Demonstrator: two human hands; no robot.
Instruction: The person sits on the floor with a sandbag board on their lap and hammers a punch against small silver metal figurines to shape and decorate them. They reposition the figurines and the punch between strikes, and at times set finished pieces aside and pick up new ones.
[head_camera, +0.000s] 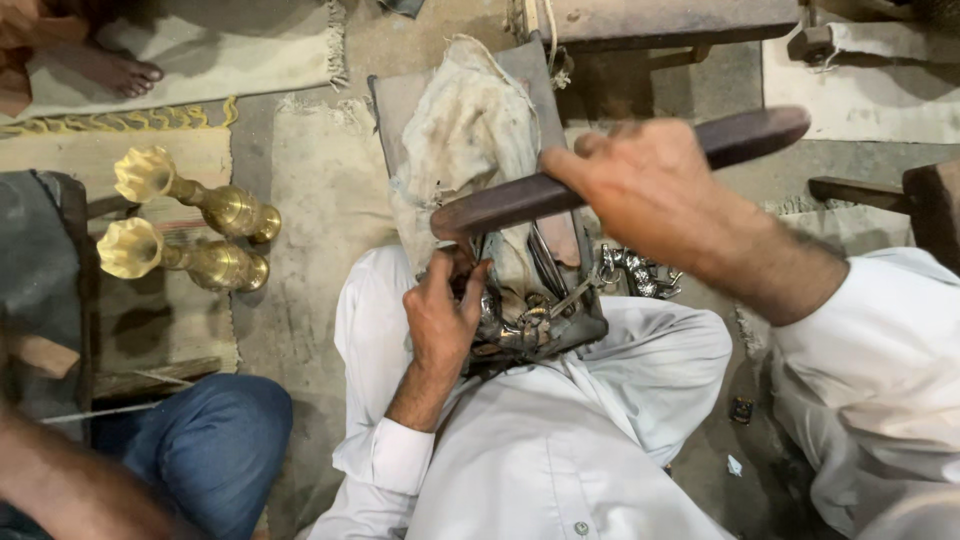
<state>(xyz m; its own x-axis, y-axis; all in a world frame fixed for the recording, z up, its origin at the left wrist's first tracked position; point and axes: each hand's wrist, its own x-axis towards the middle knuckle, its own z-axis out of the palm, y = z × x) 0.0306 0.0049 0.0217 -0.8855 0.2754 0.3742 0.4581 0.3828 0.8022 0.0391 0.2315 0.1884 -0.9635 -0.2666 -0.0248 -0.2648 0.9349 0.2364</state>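
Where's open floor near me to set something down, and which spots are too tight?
Free: the tan mat between the brass vases and the cloth-draped board. Crowded: the lap, where the left hand pinches metal pieces and the right hand grips a dark wooden bar.

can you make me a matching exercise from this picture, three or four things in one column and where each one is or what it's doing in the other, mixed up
Things:
1. right hand
2. left hand
3. brass vases
4. bare foot

Places or states:
a. lying on their sides on the mat at left
b. gripping a long dark wooden tool
c. on the pale cloth, top left
d. pressed on the small metal piece in the lap

Pairs: 1-b, 2-d, 3-a, 4-c
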